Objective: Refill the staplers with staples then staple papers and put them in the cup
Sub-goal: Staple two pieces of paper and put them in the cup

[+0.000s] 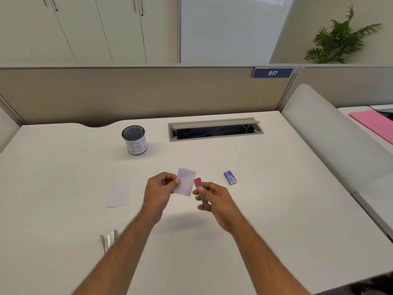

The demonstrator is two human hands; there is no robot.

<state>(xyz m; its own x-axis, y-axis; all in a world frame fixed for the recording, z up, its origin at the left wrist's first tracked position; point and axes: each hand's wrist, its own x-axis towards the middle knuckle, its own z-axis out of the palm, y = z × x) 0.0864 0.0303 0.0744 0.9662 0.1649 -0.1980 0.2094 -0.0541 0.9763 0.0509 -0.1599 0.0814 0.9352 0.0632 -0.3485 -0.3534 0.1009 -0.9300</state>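
Head view: left hand (158, 189) pinches folded paper (185, 182) above bench (276, 188); right hand (214, 201) grips pink stapler (201, 193) beside it. Risk: misaligned jaws could miss the paper edge.

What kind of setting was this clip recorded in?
Most likely an open-plan office workstation: a white desk backed by a fabric partition bearing a numbered plate, 017, a cable hatch set into the desktop, and storage cabinets behind.

Stapler (198, 182) pink-capped; box (229, 177) blue — paper (185, 181) white.
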